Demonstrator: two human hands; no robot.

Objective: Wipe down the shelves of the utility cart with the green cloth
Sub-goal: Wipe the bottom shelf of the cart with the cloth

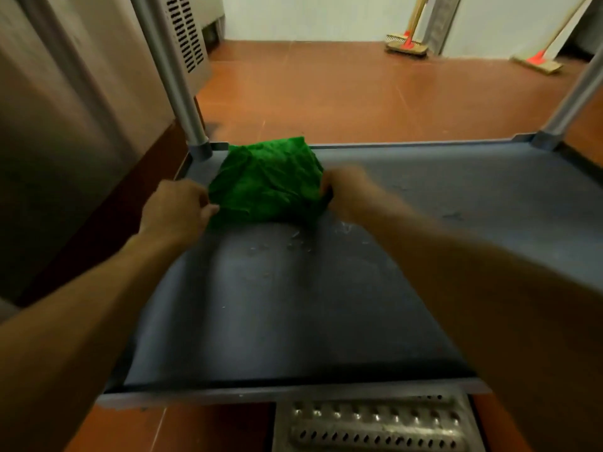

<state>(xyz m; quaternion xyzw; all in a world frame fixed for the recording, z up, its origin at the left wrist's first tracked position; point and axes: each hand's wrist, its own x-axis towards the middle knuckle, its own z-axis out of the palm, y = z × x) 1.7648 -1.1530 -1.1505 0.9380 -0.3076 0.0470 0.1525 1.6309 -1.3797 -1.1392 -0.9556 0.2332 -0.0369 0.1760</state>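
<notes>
You're in a commercial kitchen's back area. Red quarry-tile floor (pixel 359 93), a stainless steel vented unit (pixel 187 37), a perforated floor drain grate (pixel 375 425) and 2 push brooms (pixel 406 44) against the wall show it.

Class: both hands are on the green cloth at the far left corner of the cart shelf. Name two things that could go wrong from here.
1. The green cloth is bunched, so it may skip the droplets on the shelf.
2. The left hand works close to the corner post and could knock it.
</notes>
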